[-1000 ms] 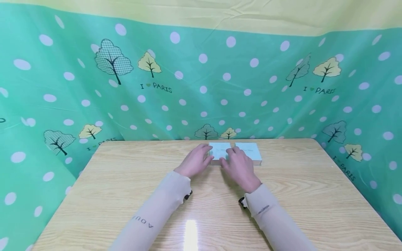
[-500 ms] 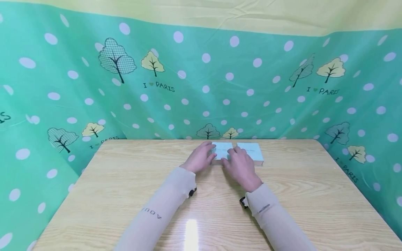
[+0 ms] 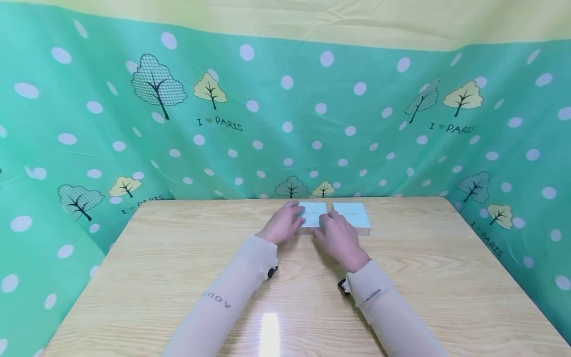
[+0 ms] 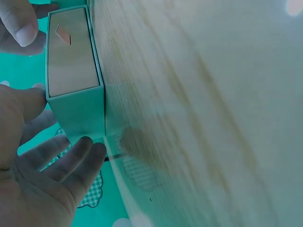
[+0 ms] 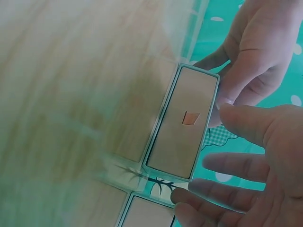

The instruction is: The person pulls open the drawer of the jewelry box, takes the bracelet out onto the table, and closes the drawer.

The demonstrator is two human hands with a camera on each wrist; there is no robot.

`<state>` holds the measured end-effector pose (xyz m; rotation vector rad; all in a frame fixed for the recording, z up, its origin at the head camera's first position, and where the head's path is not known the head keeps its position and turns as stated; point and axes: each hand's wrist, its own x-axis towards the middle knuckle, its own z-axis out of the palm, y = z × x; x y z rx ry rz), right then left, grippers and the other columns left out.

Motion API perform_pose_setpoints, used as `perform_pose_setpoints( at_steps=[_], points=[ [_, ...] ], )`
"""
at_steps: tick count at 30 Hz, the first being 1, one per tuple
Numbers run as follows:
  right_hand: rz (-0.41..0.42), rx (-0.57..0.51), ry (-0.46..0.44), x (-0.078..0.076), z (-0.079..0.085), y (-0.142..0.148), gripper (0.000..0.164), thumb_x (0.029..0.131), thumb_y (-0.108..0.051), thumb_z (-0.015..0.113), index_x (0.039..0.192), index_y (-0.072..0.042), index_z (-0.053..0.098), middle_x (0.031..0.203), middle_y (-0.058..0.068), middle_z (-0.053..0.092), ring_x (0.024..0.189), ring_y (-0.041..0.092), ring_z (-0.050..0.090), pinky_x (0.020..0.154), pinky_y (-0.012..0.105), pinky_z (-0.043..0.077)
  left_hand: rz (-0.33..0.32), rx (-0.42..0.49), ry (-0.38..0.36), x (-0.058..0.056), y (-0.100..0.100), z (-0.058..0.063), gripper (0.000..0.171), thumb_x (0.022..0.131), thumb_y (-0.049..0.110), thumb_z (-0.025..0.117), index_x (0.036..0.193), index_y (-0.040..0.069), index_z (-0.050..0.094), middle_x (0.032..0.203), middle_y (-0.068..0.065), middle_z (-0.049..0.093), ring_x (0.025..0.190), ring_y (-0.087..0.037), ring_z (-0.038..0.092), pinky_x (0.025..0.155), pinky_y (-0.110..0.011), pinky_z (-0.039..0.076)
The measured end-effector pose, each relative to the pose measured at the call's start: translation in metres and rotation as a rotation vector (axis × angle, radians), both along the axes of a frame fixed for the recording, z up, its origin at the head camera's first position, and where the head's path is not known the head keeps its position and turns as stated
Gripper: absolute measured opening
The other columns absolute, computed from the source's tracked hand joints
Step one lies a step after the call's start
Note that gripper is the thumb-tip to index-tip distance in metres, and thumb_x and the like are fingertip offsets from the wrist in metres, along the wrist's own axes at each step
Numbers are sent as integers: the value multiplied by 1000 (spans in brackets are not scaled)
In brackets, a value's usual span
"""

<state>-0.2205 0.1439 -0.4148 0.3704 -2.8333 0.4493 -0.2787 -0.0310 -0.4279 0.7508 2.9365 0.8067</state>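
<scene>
Pale-blue box (image 3: 312,213), just right of and below frame centre, stood on the table (image 3: 178,258) between left hand (image 3: 281,223) and right hand (image 3: 340,240). Both hands' fingers were loosely spread at its sides, not curled round it. Second box (image 3: 352,216) stood just beside, frame-right. Judged: side-by-side placement largely done; narrow gap left, hands not yet withdrawn.

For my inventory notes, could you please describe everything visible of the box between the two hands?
The box lies flat on the wooden table beside a similar box. It looks like card: pale turquoise, faint print on top, beige inset front, small orange tab. The left hand seems to touch it; contact by the right hand is unclear.
</scene>
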Motion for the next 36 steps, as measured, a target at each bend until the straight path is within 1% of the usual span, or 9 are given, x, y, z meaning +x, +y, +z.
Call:
perform_pose_setpoints(
  at_steps=[7, 12, 20, 26, 32, 36],
  points=[
    [21, -10, -62, 1, 4, -4, 34, 89, -28, 68, 108, 0, 67, 113, 17, 60, 93, 30, 61, 76, 43, 54, 13, -6, 14, -6, 1, 2, 42, 99, 25, 54, 135, 5, 52, 148, -18, 36, 136, -31, 35, 110, -42, 29],
    [31, -12, -105, 1, 5, -5, 31, 90, -25, 66, 107, 1, 66, 114, 17, 59, 97, 32, 61, 84, 44, 52, 27, -29, -1, -8, 2, 2, 43, 98, 26, 54, 136, 5, 51, 149, -16, 34, 136, -30, 34, 110, -41, 29],
    [51, 16, -104, 1, 4, -3, 32, 90, -27, 67, 104, 2, 67, 117, 19, 58, 97, 32, 61, 82, 43, 53, 27, -56, -18, -7, 3, 3, 44, 99, 27, 52, 138, 6, 49, 150, -16, 33, 136, -30, 34, 110, -42, 29],
    [43, 29, -134, 2, 3, -3, 38, 90, -31, 67, 108, 2, 66, 122, 20, 56, 104, 33, 59, 85, 45, 52, 24, -82, -19, -7, 3, 0, 46, 100, 30, 51, 140, 8, 48, 152, -14, 31, 136, -30, 34, 110, -43, 30],
    [50, 35, -128, 4, 4, -3, 36, 90, -31, 66, 106, 1, 66, 120, 18, 56, 101, 32, 60, 85, 44, 52, 21, -60, -36, -7, 5, 2, 46, 100, 27, 52, 140, 6, 47, 152, -16, 30, 136, -32, 34, 110, -44, 29],
    [58, 36, -125, 4, 3, -2, 35, 90, -31, 67, 104, 1, 67, 119, 18, 57, 101, 31, 60, 86, 43, 52, 15, -55, -33, -6, 5, 0, 45, 100, 26, 52, 139, 5, 47, 152, -17, 30, 136, -33, 35, 110, -43, 30]
  ],
)
